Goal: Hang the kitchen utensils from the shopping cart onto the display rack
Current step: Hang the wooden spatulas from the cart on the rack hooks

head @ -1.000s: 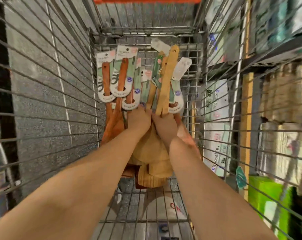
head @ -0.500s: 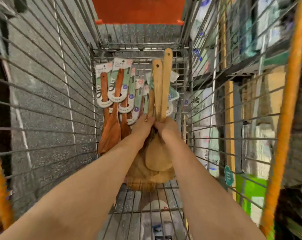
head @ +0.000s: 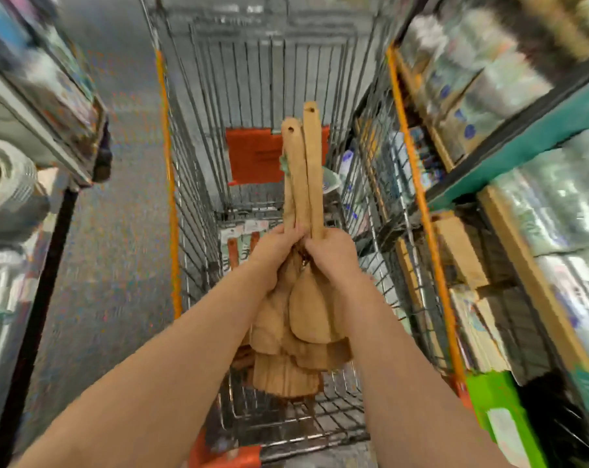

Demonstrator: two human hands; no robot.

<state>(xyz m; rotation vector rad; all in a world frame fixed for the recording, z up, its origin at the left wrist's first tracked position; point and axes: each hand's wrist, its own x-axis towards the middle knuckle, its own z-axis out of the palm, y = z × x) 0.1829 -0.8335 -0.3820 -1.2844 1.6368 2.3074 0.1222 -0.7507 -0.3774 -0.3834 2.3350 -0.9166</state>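
Observation:
Both hands grip one bundle of light wooden spatulas (head: 301,184) by the handles, above the wire shopping cart (head: 198,184). My left hand (head: 276,246) wraps the handles from the left and my right hand (head: 330,251) from the right, touching each other. The handles point up and away, each with a hanging hole at its tip. The broad blades (head: 299,336) hang down between my forearms. Several darker carded utensils (head: 240,244) remain in the cart, partly hidden behind my left hand.
Orange trim (head: 166,157) runs along the cart's rims and an orange flap (head: 254,157) sits at its far end. Shelves with packaged goods (head: 509,136) line the right side. Another shelf unit (head: 49,106) stands left, with grey floor (head: 117,231) between it and the cart.
Both hands have lifted the spatula bundle up out of the cart. The view has pulled back and up, so the darker carded utensils now lie below and behind the hands.

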